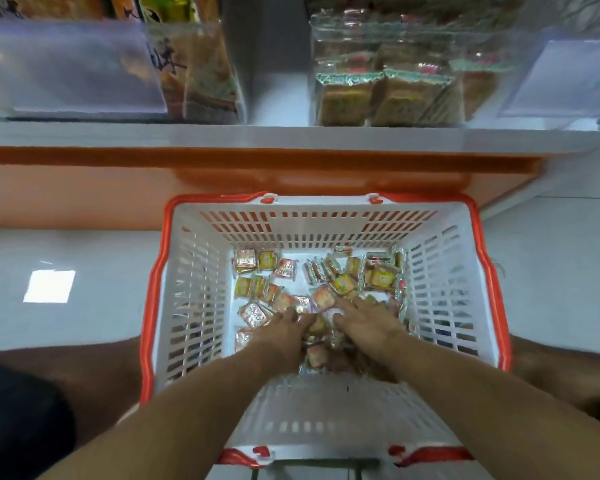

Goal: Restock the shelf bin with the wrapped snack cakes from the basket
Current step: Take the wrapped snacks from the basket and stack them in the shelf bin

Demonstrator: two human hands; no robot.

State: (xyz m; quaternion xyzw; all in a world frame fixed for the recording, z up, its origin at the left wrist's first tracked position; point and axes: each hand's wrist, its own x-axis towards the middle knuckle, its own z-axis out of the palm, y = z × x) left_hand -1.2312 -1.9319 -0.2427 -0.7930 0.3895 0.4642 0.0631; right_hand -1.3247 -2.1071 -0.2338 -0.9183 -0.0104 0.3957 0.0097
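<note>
**Both hands down in the basket**

Forearms reach in from the near edge, and both hands are among the snack cakes. Furthest left on the shelf (222,136) above stands a clear bin (66,67) with a pale label on its front and packets behind it. Below, on the white floor (66,244), sits the white basket (191,289) with its red rim, set against the orange base of the shelf unit.

Loose wrapped snack cakes (253,313) lie scattered over the basket bottom — some flat, some on edge, thickest toward the far right corner. The left hand (288,327) is low in the near middle of the heap, fingers curled down onto a cake; it appears to be gripping it, though the fingertips are partly hidden. Just beside it, the right hand (364,323) lies flatter, fingers stretched forward and spread over the wrappers, touching them without closing round any one.

Up on the shelf to the right, the shelf bin (388,36) — clear-walled — holds a few rows of wrapped cakes (347,95) standing on edge, with another pale label further right.
</note>
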